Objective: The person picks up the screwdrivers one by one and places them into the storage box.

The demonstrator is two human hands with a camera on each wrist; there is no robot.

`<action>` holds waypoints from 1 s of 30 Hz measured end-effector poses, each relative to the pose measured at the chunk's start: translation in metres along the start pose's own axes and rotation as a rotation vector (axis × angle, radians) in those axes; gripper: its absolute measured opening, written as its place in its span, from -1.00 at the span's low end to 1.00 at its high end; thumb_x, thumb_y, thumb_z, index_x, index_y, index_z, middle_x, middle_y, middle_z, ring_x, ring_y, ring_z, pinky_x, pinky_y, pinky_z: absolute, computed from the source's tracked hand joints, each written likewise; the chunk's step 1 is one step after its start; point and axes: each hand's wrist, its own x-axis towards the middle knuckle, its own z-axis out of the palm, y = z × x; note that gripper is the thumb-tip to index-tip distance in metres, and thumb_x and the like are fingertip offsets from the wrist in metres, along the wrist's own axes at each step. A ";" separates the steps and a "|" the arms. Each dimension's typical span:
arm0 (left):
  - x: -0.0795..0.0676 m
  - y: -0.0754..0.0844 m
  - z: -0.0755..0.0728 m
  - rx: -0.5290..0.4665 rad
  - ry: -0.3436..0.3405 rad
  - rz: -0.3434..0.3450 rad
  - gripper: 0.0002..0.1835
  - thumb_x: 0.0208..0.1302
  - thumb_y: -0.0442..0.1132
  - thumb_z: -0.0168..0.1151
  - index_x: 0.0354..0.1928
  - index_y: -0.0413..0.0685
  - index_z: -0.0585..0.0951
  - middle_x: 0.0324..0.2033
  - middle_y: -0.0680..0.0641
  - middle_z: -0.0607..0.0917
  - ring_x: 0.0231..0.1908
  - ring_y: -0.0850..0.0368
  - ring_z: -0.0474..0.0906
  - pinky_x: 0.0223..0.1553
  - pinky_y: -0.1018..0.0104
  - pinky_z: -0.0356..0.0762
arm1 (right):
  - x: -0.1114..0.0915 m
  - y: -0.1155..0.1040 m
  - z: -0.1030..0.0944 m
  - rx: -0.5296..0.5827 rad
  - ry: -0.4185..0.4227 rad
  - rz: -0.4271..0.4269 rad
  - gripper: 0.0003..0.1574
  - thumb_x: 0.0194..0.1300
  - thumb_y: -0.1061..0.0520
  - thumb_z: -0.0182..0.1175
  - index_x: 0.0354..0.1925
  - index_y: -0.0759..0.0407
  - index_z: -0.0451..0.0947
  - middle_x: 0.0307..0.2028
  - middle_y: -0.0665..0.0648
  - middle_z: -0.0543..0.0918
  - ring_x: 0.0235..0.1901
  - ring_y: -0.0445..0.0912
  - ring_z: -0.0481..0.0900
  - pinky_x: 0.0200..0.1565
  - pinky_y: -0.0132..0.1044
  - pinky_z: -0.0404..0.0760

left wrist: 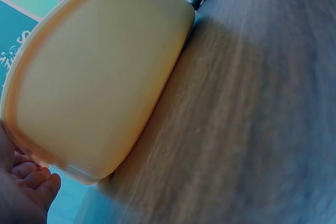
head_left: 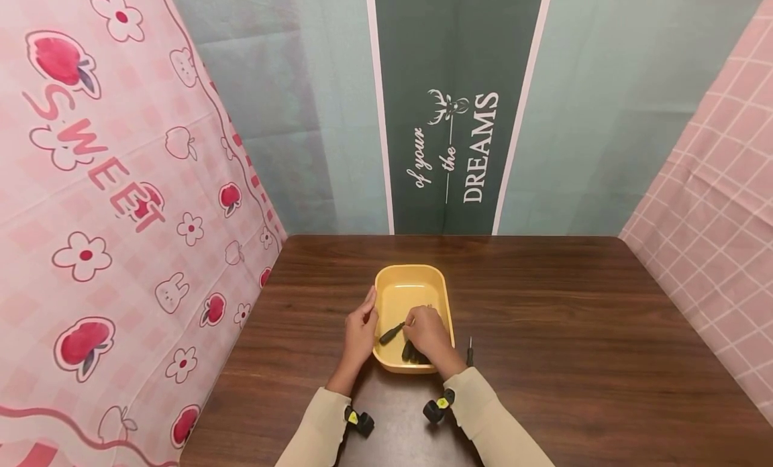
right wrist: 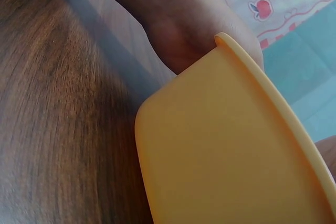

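Observation:
My left hand [head_left: 361, 329] holds the left rim of a yellow plastic bin [head_left: 412, 274]; its curled fingers [left wrist: 39, 182] show beside the bin's wall in the left wrist view. My right hand [head_left: 427, 329] reaches down inside the bin. Its fingertips pinch the thin end of a screwdriver with a black handle [head_left: 392, 333], which slants toward the bin's left wall. Beneath this hand, several more black handles [head_left: 413, 351] lie together at the near end, partly hidden. In the right wrist view the bin's wall hides the fingers of the right hand [right wrist: 184, 40].
Another screwdriver [head_left: 470, 353] lies on the brown wooden table [head_left: 543, 306], just right of the bin near my right wrist. Printed cloths hang behind the table and along both sides. A black camera is strapped to each wrist.

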 end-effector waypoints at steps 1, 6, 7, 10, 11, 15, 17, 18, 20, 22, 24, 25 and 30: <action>0.000 0.000 0.000 0.001 -0.001 -0.001 -0.60 0.39 -0.61 0.03 0.25 -0.59 0.43 0.30 -0.43 0.44 0.35 -0.27 0.36 0.35 0.11 0.30 | 0.000 0.000 0.001 -0.002 0.001 -0.001 -0.79 0.08 0.35 0.37 -0.59 0.15 0.60 -0.67 -0.03 0.58 -0.61 -0.13 0.48 0.33 0.09 0.42; -0.002 0.000 -0.001 0.010 -0.009 -0.009 -0.59 0.41 -0.61 0.02 0.27 -0.58 0.41 0.31 -0.40 0.43 0.36 -0.23 0.35 0.36 0.08 0.27 | -0.001 0.001 0.002 -0.001 0.004 -0.002 -0.78 0.09 0.34 0.38 -0.60 0.15 0.60 -0.68 -0.03 0.58 -0.60 -0.13 0.48 0.40 0.08 0.33; -0.002 0.000 -0.001 0.013 -0.011 -0.006 -0.59 0.41 -0.60 0.02 0.27 -0.58 0.41 0.31 -0.40 0.43 0.37 -0.22 0.35 0.36 0.07 0.27 | -0.001 0.001 0.003 -0.001 0.006 -0.002 -0.78 0.09 0.34 0.38 -0.60 0.15 0.60 -0.68 -0.03 0.58 -0.60 -0.13 0.48 0.41 0.08 0.32; -0.003 -0.001 -0.001 0.018 -0.012 -0.003 -0.59 0.41 -0.61 0.02 0.27 -0.58 0.41 0.32 -0.39 0.44 0.36 -0.21 0.35 0.35 0.05 0.27 | -0.002 0.001 0.003 -0.008 0.018 -0.004 -0.79 0.10 0.32 0.39 -0.58 0.14 0.61 -0.66 -0.03 0.59 -0.57 -0.13 0.49 0.28 0.04 0.49; -0.003 -0.001 -0.001 0.017 -0.012 0.000 -0.59 0.41 -0.61 0.02 0.27 -0.58 0.41 0.31 -0.39 0.44 0.36 -0.22 0.35 0.35 0.05 0.28 | -0.002 0.001 0.003 -0.010 0.023 -0.003 -0.79 0.11 0.31 0.39 -0.58 0.13 0.61 -0.65 -0.03 0.59 -0.56 -0.12 0.49 0.17 0.01 0.57; -0.004 -0.003 -0.001 0.016 -0.013 0.005 -0.59 0.40 -0.61 0.03 0.27 -0.57 0.41 0.31 -0.40 0.44 0.36 -0.22 0.35 0.35 0.07 0.29 | -0.004 0.001 0.005 -0.006 0.051 -0.004 -0.80 0.12 0.29 0.38 -0.57 0.12 0.62 -0.59 -0.02 0.60 -0.51 -0.12 0.49 -0.32 -0.18 0.62; -0.004 -0.003 -0.001 0.011 -0.015 0.005 -0.59 0.40 -0.61 0.03 0.27 -0.57 0.42 0.31 -0.40 0.44 0.36 -0.22 0.35 0.35 0.10 0.29 | -0.004 0.000 0.004 0.009 0.064 -0.007 -0.81 0.12 0.28 0.39 -0.57 0.12 0.62 -0.59 -0.01 0.60 -0.51 -0.13 0.50 -0.41 -0.25 0.59; -0.005 -0.004 -0.001 0.009 -0.015 0.003 -0.59 0.40 -0.61 0.03 0.27 -0.57 0.42 0.31 -0.40 0.44 0.36 -0.22 0.35 0.35 0.12 0.29 | -0.005 0.000 0.004 0.017 0.069 -0.010 -0.81 0.13 0.28 0.39 -0.56 0.12 0.62 -0.59 -0.01 0.60 -0.53 -0.14 0.50 -0.44 -0.27 0.57; -0.005 -0.004 -0.001 0.005 -0.016 -0.003 -0.59 0.41 -0.60 0.03 0.27 -0.57 0.42 0.32 -0.39 0.44 0.37 -0.22 0.35 0.35 0.14 0.29 | -0.005 0.000 0.004 0.034 0.082 -0.016 -0.81 0.13 0.27 0.39 -0.56 0.12 0.62 -0.59 -0.01 0.60 -0.56 -0.16 0.50 -0.47 -0.30 0.56; -0.006 -0.005 -0.002 0.000 -0.015 -0.008 -0.59 0.41 -0.60 0.02 0.27 -0.57 0.42 0.31 -0.40 0.44 0.37 -0.22 0.34 0.35 0.15 0.29 | -0.006 0.000 0.004 0.059 0.093 -0.021 -0.82 0.13 0.26 0.38 -0.56 0.12 0.63 -0.60 -0.02 0.59 -0.59 -0.19 0.49 -0.51 -0.32 0.55; -0.006 -0.005 -0.002 0.006 -0.016 -0.009 -0.59 0.41 -0.60 0.02 0.27 -0.57 0.42 0.31 -0.40 0.44 0.37 -0.22 0.34 0.35 0.12 0.28 | -0.006 0.000 0.004 0.087 0.106 -0.027 -0.83 0.13 0.28 0.36 -0.55 0.12 0.63 -0.62 -0.04 0.58 -0.63 -0.21 0.48 -0.54 -0.34 0.53; -0.006 -0.004 -0.002 0.011 -0.017 -0.009 -0.59 0.41 -0.60 0.02 0.27 -0.57 0.41 0.31 -0.40 0.44 0.37 -0.22 0.34 0.35 0.10 0.28 | -0.006 0.000 0.004 0.100 0.116 -0.031 -0.84 0.13 0.28 0.35 -0.54 0.12 0.63 -0.63 -0.04 0.57 -0.64 -0.22 0.47 -0.56 -0.35 0.52; -0.006 0.002 -0.001 0.037 -0.028 0.002 -0.59 0.41 -0.60 0.01 0.27 -0.59 0.41 0.31 -0.41 0.43 0.36 -0.25 0.35 0.34 0.01 0.28 | -0.007 -0.001 0.000 0.140 0.171 -0.071 -0.83 0.15 0.28 0.38 -0.53 0.12 0.64 -0.66 -0.05 0.56 -0.64 -0.23 0.46 -0.56 -0.35 0.52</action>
